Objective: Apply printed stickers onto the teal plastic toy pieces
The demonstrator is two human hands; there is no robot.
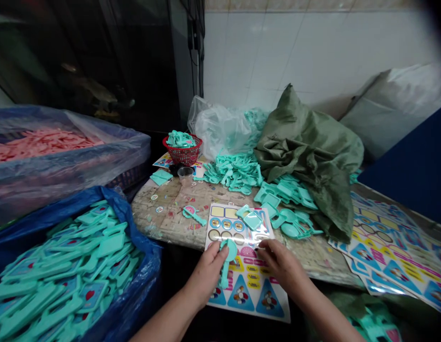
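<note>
My left hand (pixel 211 263) is closed on a teal plastic toy piece (pixel 229 251) with a round disc and a straight handle. Under it lies a sticker sheet (pixel 258 306), printed with blue triangles, yellow labels and a pink fan, jutting over the table's front edge. My right hand (pixel 279 259) is bent over the sheet's right side near the fan, fingertips pinched together. What they hold, if anything, is too small to make out. Two loose teal pieces (pixel 252 220) rest on the sheet's upper part. Left of it, a teal piece with a pink fan sticker (pixel 193 214) lies on the table.
Teal parts are heaped on the worn table (pixel 170 204) near a green sack (pixel 313 128). A red basket (pixel 183 153) and clear cup (pixel 185 175) stand at the back. More sticker sheets (pixel 394 247) lie right. Left are a blue-lined bin (pixel 149 266) and a bin of pink parts (pixel 45 142).
</note>
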